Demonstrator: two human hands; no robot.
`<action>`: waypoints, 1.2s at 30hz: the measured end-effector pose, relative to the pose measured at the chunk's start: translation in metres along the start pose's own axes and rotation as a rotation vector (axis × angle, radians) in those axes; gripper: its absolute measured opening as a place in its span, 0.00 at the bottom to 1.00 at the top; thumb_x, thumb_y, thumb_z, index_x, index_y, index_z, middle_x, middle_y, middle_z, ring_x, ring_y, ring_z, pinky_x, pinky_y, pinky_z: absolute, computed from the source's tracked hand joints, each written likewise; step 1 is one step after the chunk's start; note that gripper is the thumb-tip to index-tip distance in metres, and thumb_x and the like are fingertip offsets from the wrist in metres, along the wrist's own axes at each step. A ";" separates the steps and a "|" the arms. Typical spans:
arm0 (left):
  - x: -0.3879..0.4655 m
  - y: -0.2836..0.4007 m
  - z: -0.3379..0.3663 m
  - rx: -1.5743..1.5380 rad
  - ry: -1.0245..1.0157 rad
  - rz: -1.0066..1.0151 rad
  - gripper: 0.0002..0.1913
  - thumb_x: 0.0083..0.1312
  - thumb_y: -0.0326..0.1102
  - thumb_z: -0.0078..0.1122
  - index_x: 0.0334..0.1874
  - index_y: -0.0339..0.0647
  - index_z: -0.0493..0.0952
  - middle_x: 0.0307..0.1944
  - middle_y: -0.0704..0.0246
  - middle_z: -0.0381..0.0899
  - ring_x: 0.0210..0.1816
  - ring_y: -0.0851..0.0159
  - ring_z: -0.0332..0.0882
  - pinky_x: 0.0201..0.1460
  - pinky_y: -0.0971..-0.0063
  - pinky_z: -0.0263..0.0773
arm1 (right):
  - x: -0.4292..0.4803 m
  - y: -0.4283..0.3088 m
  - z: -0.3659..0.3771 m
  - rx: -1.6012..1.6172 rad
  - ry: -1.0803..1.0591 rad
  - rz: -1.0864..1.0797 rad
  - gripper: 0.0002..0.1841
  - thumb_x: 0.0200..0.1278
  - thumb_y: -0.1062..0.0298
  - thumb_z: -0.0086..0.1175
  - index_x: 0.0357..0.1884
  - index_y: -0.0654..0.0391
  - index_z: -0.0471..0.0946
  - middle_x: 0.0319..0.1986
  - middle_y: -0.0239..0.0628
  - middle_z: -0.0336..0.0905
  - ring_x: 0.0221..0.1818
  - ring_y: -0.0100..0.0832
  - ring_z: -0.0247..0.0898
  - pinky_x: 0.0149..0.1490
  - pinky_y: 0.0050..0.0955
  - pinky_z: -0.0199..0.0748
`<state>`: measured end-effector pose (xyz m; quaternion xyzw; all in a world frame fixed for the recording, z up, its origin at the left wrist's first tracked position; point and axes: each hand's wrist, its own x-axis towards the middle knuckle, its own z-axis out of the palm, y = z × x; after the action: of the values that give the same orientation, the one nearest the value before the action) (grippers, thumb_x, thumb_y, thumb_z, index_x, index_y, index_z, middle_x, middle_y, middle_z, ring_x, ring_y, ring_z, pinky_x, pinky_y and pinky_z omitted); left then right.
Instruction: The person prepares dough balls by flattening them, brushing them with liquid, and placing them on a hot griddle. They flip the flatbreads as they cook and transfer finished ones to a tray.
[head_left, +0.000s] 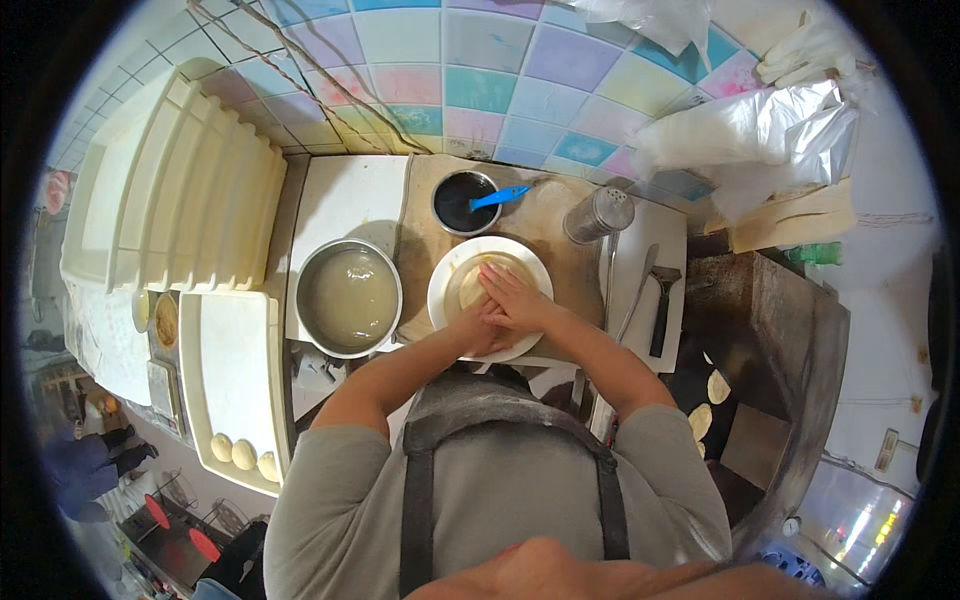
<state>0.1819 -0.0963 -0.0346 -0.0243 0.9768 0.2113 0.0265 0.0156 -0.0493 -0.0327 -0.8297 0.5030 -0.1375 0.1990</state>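
A white plate (543, 279) lies before me, with a pale round of dough (471, 288) on it. My right hand (519, 298) is laid flat across the dough's right side, its fingers stretched out and close together. Beside and partly beneath it is my left hand (478, 327), over the near part of the plate. The two hands overlap, so some of the left fingers and part of the dough are hidden. Behind the plate stands a bowl of dark liquid (454, 201) with a blue-handled utensil (501, 197) in it. Left of the plate is a metal pot of cloudy liquid (349, 298).
A metal shaker (598, 215), a long flat blade (637, 294) and a black-handled scraper (663, 311) are on the right. Further right, flatbreads (718, 387) lie on a dark cooking surface. Stacked plastic trays (172, 187) stand left, above a tray (189, 375) holding dough balls (244, 454).
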 end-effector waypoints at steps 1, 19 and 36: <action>0.001 0.000 0.000 -0.039 0.062 0.001 0.35 0.54 0.57 0.54 0.59 0.40 0.66 0.63 0.57 0.57 0.66 0.52 0.49 0.70 0.58 0.36 | 0.001 0.000 0.002 -0.014 -0.041 0.048 0.41 0.58 0.45 0.47 0.65 0.65 0.50 0.67 0.50 0.43 0.70 0.45 0.36 0.70 0.42 0.36; -0.061 -0.018 -0.027 -1.675 0.472 -0.726 0.46 0.61 0.71 0.19 0.70 0.38 0.36 0.72 0.63 0.32 0.72 0.62 0.26 0.71 0.63 0.26 | 0.024 -0.044 0.013 -0.031 0.184 0.279 0.40 0.49 0.49 0.56 0.60 0.66 0.59 0.63 0.51 0.53 0.67 0.44 0.46 0.68 0.43 0.42; -0.042 -0.026 -0.029 -1.079 0.466 -0.945 0.30 0.65 0.54 0.44 0.58 0.33 0.63 0.64 0.53 0.56 0.61 0.56 0.61 0.61 0.65 0.58 | 0.022 -0.074 0.016 0.106 0.067 0.336 0.39 0.47 0.58 0.57 0.62 0.63 0.58 0.64 0.50 0.52 0.67 0.42 0.46 0.69 0.39 0.42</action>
<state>0.2242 -0.1299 -0.0163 -0.4946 0.6034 0.6160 -0.1086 0.0902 -0.0355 -0.0115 -0.7172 0.6331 -0.1561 0.2459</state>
